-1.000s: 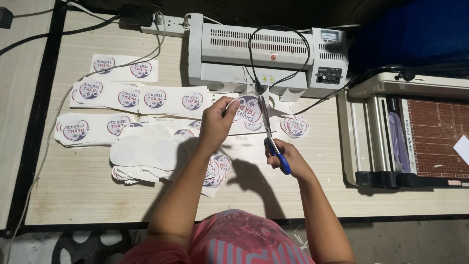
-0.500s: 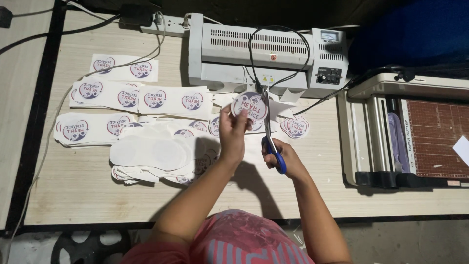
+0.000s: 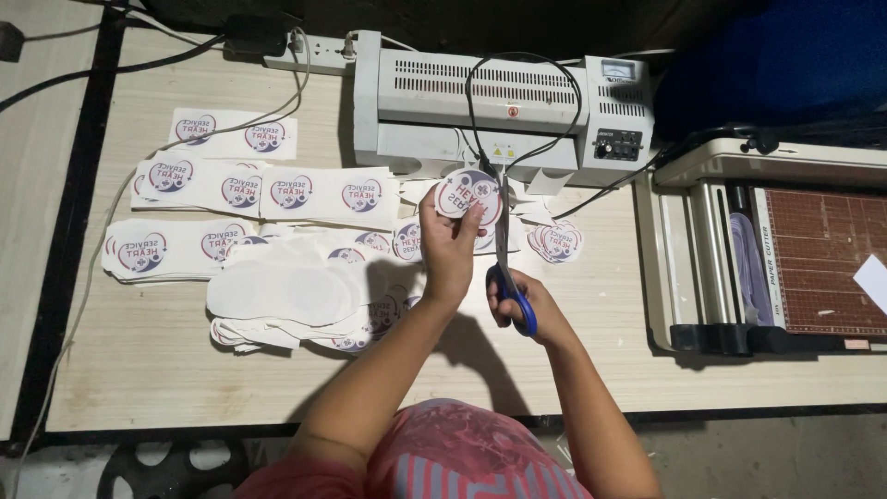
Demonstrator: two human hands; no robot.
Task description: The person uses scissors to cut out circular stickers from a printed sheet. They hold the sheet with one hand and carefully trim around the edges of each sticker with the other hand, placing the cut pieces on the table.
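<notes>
My left hand (image 3: pixel 450 242) holds up a round printed sticker (image 3: pixel 465 193) over the wooden table (image 3: pixel 157 370). My right hand (image 3: pixel 528 310) grips blue-handled scissors (image 3: pixel 504 263), and their blades reach up to the sticker's right edge. Sheets of uncut stickers (image 3: pixel 277 192) lie in rows to the left. A pile of white offcuts (image 3: pixel 282 291) sits just left of my left forearm. A small stack of cut round stickers (image 3: pixel 554 240) lies to the right of the scissors.
A grey laminating machine (image 3: pixel 504 102) stands at the back with a black cord looped over it. A paper cutter (image 3: pixel 785 249) with a brown grid bed sits at the right. A power strip (image 3: pixel 305 55) and cables lie at the back left.
My left hand has lifted and turned the sticker from low over the sheets to in front of the laminator. The scissors have followed along the sticker's edge.
</notes>
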